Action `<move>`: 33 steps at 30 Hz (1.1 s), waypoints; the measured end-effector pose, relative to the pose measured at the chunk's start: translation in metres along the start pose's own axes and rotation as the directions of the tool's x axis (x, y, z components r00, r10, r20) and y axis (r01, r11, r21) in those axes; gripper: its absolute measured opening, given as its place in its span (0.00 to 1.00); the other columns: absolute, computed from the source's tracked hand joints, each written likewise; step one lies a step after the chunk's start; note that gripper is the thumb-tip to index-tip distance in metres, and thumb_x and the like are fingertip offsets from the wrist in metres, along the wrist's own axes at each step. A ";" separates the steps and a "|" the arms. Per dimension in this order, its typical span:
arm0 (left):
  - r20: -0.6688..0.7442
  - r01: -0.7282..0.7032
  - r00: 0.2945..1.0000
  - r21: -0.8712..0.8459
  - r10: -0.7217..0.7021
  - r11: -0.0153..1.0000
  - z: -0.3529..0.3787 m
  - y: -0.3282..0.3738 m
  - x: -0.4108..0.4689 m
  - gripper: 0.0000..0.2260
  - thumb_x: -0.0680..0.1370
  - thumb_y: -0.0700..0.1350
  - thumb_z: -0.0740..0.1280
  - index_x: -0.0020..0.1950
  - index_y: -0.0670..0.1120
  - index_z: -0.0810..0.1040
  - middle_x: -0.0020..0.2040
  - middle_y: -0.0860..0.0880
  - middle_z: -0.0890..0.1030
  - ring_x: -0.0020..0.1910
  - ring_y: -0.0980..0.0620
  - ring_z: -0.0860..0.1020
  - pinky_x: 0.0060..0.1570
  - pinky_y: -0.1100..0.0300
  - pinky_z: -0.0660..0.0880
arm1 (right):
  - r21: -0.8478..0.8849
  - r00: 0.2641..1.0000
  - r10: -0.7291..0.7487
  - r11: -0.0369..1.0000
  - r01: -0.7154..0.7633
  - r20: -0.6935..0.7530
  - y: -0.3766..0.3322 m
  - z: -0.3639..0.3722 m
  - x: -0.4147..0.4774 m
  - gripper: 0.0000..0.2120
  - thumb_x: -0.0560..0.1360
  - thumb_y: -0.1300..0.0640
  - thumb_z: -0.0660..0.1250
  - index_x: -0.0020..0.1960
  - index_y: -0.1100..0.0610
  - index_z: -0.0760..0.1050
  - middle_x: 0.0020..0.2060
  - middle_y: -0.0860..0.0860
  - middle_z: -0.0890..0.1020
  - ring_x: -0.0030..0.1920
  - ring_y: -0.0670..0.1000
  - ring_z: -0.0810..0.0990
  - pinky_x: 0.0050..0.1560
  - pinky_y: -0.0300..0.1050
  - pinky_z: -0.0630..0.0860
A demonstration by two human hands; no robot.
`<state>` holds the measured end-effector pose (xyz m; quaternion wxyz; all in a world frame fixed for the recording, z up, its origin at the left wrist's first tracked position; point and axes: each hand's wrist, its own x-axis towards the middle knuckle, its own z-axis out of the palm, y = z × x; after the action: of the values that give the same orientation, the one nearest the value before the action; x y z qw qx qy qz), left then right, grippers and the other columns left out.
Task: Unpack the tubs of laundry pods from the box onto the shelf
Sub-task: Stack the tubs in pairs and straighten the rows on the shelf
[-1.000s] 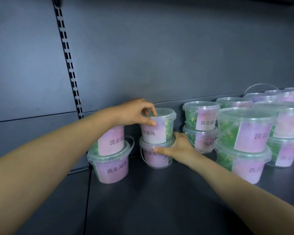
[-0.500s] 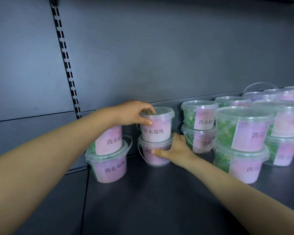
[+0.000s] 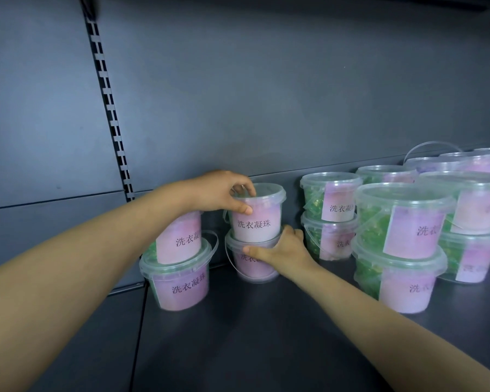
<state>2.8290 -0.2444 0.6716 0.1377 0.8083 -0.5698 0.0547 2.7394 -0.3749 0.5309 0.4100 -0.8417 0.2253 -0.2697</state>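
Head view: two hands held a two-tub stack near the back of the shelf (image 3: 238,340).
Curled over the lid with the thumb on the label, the left hand (image 3: 224,190) clamped the top tub (image 3: 262,219). The right hand (image 3: 282,250) wrapped thumb and fingers round the bottom tub (image 3: 253,271), probably bracing it so the pair sat straight, labels outward. It stood between a left stack (image 3: 181,287) and other stacks (image 3: 402,250). No box showed.

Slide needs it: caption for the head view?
Left hand grips the upper tub, right hand holds the lower tub, on the shelf.
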 end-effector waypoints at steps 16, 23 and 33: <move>0.045 0.028 0.999 -0.030 -0.026 0.999 -0.006 0.004 -0.010 0.19 0.74 0.42 0.70 0.64 0.46 0.75 0.61 0.50 0.78 0.55 0.58 0.72 0.44 0.81 0.65 | 0.128 0.988 -0.079 0.990 0.062 0.133 0.009 -0.015 0.008 0.46 0.47 0.31 0.78 0.58 0.52 0.73 0.55 0.50 0.78 0.55 0.46 0.79 0.56 0.46 0.78; -0.027 0.037 0.999 0.048 -0.035 0.998 0.002 0.015 -0.012 0.18 0.74 0.46 0.70 0.63 0.46 0.76 0.60 0.46 0.77 0.61 0.51 0.75 0.59 0.64 0.69 | 0.052 0.970 -0.123 0.992 0.114 0.210 0.003 -0.033 0.009 0.33 0.56 0.47 0.82 0.58 0.54 0.76 0.51 0.46 0.82 0.51 0.45 0.80 0.51 0.38 0.76; -0.193 0.090 0.979 0.092 -0.071 0.992 0.018 0.024 -0.011 0.18 0.72 0.51 0.71 0.61 0.48 0.78 0.55 0.44 0.76 0.57 0.48 0.76 0.59 0.59 0.71 | 0.153 0.957 -0.165 0.980 0.130 0.241 0.003 -0.041 0.008 0.30 0.59 0.54 0.81 0.58 0.53 0.75 0.48 0.43 0.81 0.49 0.43 0.79 0.46 0.34 0.74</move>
<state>2.8016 -0.2466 0.6553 0.1528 0.8277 -0.5176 0.1540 2.7185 -0.4049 0.5515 0.4704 -0.8537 0.0890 -0.2050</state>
